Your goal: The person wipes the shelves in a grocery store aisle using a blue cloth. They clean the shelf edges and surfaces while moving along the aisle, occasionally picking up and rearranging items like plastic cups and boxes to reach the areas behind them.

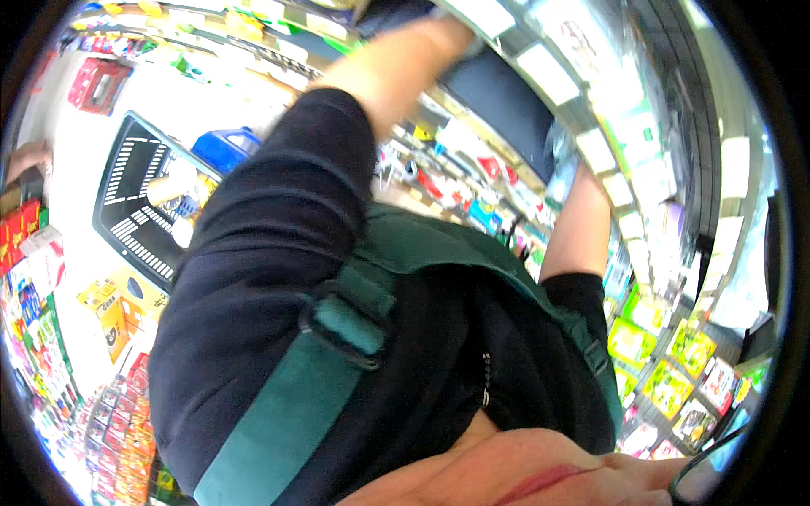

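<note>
I see down my own front: a dark shirt [270,253] crossed by a green apron strap [337,337]. My left forearm rises to the top of the picture, and my left hand [451,34] reaches the upper shelf rail [548,76], mostly hidden there. My right forearm stretches toward the shelves on the right. My right hand [588,181] is at a shelf edge beside a clear plastic packet [561,152]. Whether either hand grips anything cannot be seen.
A black shopping basket [135,202] stands on the white floor, with a blue container [226,145] beside it and a red crate [97,84] farther off. Shelves of colourful packets [666,371] line the right, more goods [34,295] the left. Another person's hand [29,156] shows at far left.
</note>
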Demonstrator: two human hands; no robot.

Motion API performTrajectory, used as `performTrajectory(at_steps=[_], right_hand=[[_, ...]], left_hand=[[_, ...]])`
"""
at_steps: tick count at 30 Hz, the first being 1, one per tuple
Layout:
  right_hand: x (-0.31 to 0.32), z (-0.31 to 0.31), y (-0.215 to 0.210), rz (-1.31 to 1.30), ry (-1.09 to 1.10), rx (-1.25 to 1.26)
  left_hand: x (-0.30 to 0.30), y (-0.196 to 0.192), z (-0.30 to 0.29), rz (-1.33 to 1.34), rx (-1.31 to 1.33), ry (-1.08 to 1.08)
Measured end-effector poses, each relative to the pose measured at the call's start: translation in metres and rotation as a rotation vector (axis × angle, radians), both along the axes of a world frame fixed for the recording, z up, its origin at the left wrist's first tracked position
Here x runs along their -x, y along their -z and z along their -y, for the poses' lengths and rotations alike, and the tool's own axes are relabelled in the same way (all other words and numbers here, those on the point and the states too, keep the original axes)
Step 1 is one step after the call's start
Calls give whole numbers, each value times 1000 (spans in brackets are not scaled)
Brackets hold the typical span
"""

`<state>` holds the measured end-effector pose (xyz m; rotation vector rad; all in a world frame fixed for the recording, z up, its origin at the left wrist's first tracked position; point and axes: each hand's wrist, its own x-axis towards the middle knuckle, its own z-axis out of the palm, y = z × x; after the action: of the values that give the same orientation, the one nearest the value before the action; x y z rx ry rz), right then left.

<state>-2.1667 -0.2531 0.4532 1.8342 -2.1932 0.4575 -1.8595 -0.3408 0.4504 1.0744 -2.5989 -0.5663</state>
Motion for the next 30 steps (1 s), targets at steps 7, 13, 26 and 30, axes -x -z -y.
performTrajectory(at_steps=[7, 13, 26, 30], right_hand=[[-4, -3, -2, 10, 7, 7], [-17, 3, -4, -56, -32, -17], [-98, 30, 12, -330, -393, -49], [-133, 15, -17, -173, -488, -51]], left_hand=[[114, 18, -56, -7, 51, 344], [87, 8, -94, -78, -212, 655], [-151, 33, -76, -948, -1377, -97], [-184, 30, -128, -1581, -1580, -29]])
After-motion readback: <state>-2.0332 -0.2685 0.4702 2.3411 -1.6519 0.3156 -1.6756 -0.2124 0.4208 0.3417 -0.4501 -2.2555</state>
